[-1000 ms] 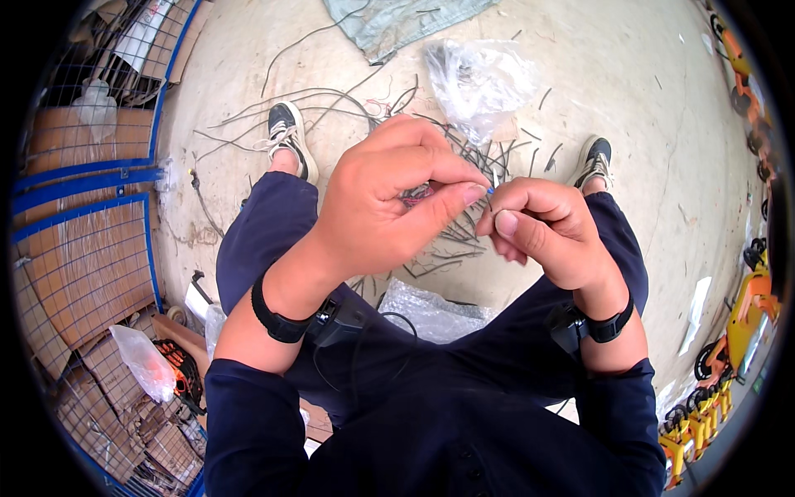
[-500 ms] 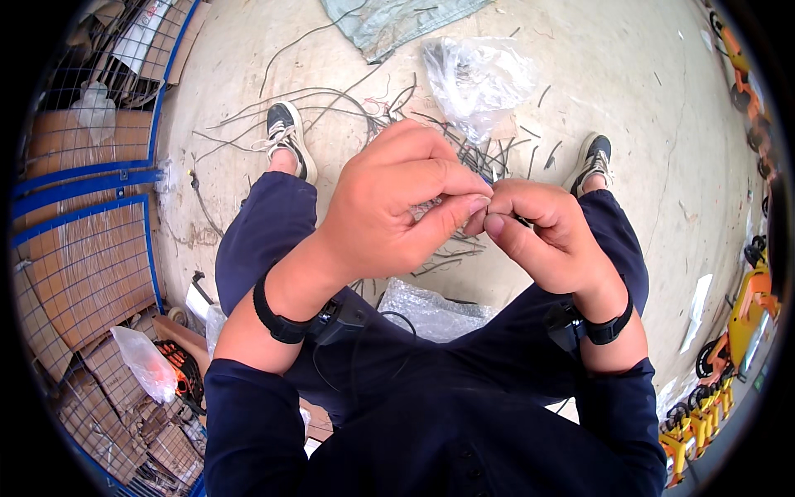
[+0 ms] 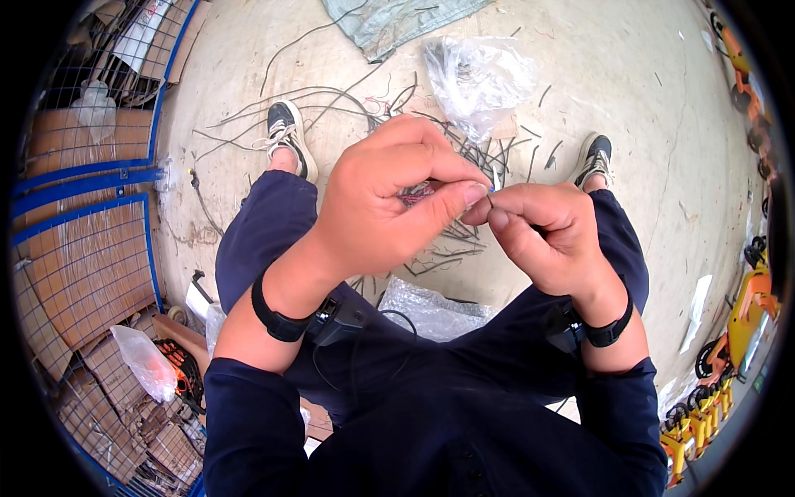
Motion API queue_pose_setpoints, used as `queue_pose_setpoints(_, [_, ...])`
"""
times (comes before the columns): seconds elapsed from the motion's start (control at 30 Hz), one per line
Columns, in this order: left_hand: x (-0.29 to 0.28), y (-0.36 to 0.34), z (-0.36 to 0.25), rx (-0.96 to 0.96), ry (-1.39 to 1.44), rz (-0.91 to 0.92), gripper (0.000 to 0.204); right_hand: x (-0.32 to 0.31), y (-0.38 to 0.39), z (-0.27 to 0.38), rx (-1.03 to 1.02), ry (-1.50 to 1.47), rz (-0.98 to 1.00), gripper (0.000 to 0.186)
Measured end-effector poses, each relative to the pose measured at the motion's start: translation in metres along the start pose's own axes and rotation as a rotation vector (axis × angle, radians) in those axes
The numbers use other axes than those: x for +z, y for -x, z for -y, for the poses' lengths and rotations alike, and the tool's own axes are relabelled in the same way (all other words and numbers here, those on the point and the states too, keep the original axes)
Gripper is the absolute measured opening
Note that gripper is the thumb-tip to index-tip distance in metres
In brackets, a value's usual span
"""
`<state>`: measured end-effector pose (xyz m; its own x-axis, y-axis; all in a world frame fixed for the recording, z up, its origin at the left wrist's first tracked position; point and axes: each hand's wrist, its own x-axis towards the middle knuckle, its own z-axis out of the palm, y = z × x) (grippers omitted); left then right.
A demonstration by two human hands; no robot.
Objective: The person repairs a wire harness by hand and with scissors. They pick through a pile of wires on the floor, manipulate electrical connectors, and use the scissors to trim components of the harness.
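My left hand [image 3: 389, 199] pinches a small blue piece [image 3: 489, 189] between thumb and forefinger, with a pale tip just above it. A short thin dark wire [image 3: 490, 202] runs down from the blue piece into the pinch of my right hand [image 3: 538, 236], whose fingertips are close beside my left thumb. Below the hands, a tangle of loose dark cable offcuts [image 3: 447, 248] lies on the concrete floor [image 3: 675, 124], with some red strands partly hidden behind my left hand.
A clear plastic bag [image 3: 476, 79] and a greyish-green sheet [image 3: 389, 21] lie ahead. Bubble wrap [image 3: 431, 306] lies between my legs. Blue mesh cages [image 3: 91, 265] with cardboard and a bagged orange item [image 3: 149, 369] stand at left; several yellow wheeled machines [image 3: 741, 323] line the right.
My right hand's forefinger has straightened leftward toward the left thumb, and its lower fingers have tucked in. My left hand shifted down slightly half a second ago and is back up now.
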<state>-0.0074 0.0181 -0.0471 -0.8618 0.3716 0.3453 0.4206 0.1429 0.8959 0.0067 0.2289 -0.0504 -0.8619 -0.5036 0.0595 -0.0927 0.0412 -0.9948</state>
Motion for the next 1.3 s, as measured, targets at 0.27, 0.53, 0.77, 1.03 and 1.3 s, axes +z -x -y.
queue_pose_setpoints(0.27, [-0.001, 0.001, -0.001, -0.106, 0.181, 0.005, 0.010, 0.003, 0.001, -0.004, -0.020, -0.061, 0.006, 0.015])
queue_pose_setpoints(0.53, [0.000, 0.006, 0.010, -0.268, 0.244, 0.045, 0.006, 0.005, -0.005, -0.012, -0.239, 0.282, -0.147, 0.009])
queue_pose_setpoints(0.77, [0.015, -0.003, 0.004, 0.006, -0.414, -0.282, 0.011, -0.004, -0.001, -0.010, -0.098, 0.283, -0.158, 0.007])
queue_pose_setpoints(1.03, [0.029, 0.003, 0.009, 0.315, -0.623, -0.168, 0.026, -0.002, -0.001, -0.014, -0.054, 0.225, -0.223, 0.007])
queue_pose_setpoints(1.3, [0.032, 0.004, 0.011, 0.294, -0.732, -0.154, 0.026, -0.005, -0.005, -0.012, -0.134, 0.419, -0.151, 0.011])
